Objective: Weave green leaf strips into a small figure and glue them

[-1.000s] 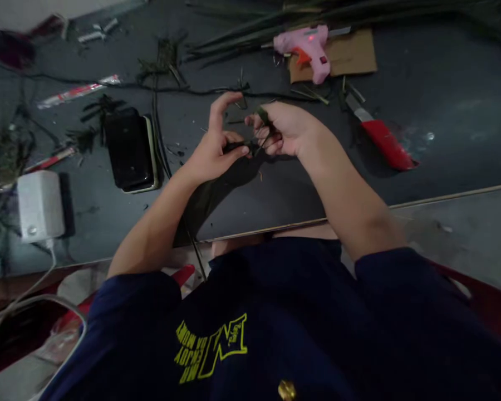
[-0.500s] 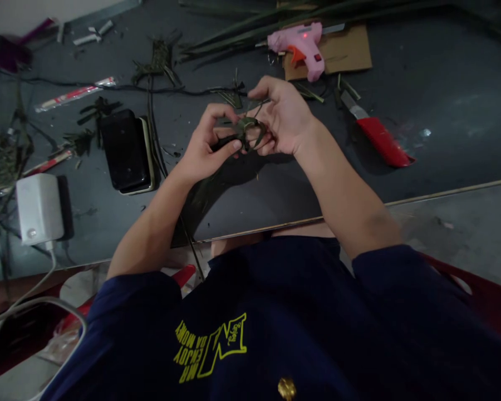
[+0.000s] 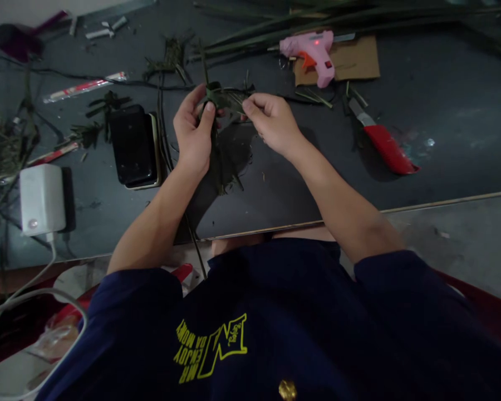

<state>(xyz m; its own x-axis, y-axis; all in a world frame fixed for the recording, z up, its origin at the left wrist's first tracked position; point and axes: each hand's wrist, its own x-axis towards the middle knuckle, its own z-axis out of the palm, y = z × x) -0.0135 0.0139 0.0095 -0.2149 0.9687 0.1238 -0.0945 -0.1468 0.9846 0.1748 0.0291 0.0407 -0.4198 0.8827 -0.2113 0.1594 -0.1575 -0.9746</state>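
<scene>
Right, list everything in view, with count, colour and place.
Table: one, dark grey, beneath the hands
Glue gun: one, pink with orange trigger, far side
Cardboard: one, brown, under the glue gun
Long leaf strips: several, green, far edge
Leaf scraps: many, green, mostly left
Blade tool: one, red handle, right
Phone-like slabs: two, black over pale-edged, left
Box with cable: one, white, near left
Slim strips: at least two, red and white, left
Blurred object: one, purple, far left
Folded leaf piece: one, green, between the hands
Shirt: one, navy, yellow print, bottom
Left hand, right hand: one each, bare, centre
</scene>
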